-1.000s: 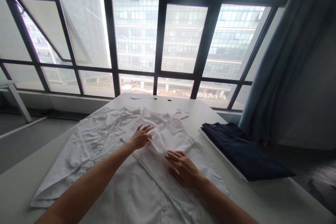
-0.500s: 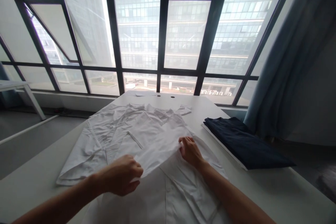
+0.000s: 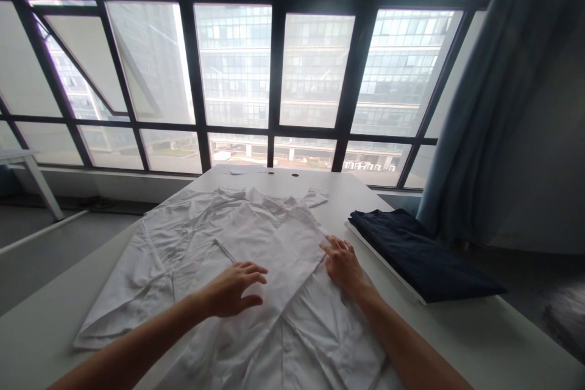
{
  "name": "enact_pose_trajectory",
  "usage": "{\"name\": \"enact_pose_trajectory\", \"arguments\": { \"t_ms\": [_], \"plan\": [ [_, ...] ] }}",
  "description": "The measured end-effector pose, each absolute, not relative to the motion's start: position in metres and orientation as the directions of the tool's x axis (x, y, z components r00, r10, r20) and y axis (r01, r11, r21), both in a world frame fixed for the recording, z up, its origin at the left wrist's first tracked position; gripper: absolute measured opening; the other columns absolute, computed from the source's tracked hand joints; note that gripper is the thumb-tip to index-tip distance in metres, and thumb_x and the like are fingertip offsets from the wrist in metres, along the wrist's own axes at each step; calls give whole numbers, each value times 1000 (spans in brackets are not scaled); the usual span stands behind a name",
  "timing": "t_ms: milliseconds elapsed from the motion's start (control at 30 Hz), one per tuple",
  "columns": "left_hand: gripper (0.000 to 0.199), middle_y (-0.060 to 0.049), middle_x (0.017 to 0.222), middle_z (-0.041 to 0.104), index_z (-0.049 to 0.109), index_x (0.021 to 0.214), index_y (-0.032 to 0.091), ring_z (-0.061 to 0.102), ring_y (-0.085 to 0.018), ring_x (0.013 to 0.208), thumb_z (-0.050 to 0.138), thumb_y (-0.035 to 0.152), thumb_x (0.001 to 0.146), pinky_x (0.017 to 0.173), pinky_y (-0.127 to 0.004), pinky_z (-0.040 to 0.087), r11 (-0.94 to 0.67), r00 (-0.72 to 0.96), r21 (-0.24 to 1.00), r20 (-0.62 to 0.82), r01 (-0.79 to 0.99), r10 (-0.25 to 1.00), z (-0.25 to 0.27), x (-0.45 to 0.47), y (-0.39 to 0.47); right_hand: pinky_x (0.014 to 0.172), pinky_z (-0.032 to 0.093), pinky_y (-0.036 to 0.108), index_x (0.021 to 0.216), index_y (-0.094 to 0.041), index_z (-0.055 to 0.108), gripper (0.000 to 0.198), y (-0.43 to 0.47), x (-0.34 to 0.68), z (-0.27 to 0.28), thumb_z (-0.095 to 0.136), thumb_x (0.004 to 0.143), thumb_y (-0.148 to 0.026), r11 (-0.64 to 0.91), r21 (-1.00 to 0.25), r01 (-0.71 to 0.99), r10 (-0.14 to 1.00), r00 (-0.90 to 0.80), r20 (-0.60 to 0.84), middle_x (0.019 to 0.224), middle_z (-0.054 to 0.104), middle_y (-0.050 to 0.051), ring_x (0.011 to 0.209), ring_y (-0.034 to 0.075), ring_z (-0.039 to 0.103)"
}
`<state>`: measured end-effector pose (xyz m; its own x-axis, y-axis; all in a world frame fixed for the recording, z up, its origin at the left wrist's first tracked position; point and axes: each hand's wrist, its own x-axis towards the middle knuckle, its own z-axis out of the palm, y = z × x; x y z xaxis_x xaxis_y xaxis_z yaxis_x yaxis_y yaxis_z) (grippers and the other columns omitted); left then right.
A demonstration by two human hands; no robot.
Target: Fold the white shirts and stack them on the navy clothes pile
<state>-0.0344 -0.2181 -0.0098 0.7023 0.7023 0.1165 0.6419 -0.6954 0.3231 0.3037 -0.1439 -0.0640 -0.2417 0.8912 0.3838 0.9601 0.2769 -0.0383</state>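
A wrinkled white shirt point(image 3: 256, 244) lies spread over the white table, with a placket seam running down its near part and a flap of its cloth laid diagonally across the middle. My left hand point(image 3: 233, 289) hovers over or just touches the cloth near the centre; its fingers are stretched out, the thumb apart, and nothing is in them. Along the right edge of the flap rests my right hand point(image 3: 343, 265), fingers spread on the fabric. Whether its fingertips press the cloth is hard to see.
Folded dark navy cloth point(image 3: 420, 256) lies on a white layer at the table's right edge. The white table point(image 3: 356, 186) reaches to the large windows, with two dark holes at its far end. A blue curtain point(image 3: 484, 103) hangs on the right. Another white table point(image 3: 41, 186) stands at left.
The lifted flap of the shirt now lies lower and flatter. My left hand has let go of its edge and moved right and up; my right hand has opened and shifted slightly right.
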Motion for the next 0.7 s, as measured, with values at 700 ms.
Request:
{"name": "enact_pose_trajectory", "arguments": {
  "t_ms": [700],
  "plan": [
    [55,-11,148,52,58,136,24,43,-32,140,55,56,91,116,-50,34,-762,766,336,155,553,624,-33,-16,-127,117,23,43,149,-14,43,56,-58,283,-47,41,98,-34,233,-13,972,970,-232,67,158,35,13,147,25,30]
  ]
}}
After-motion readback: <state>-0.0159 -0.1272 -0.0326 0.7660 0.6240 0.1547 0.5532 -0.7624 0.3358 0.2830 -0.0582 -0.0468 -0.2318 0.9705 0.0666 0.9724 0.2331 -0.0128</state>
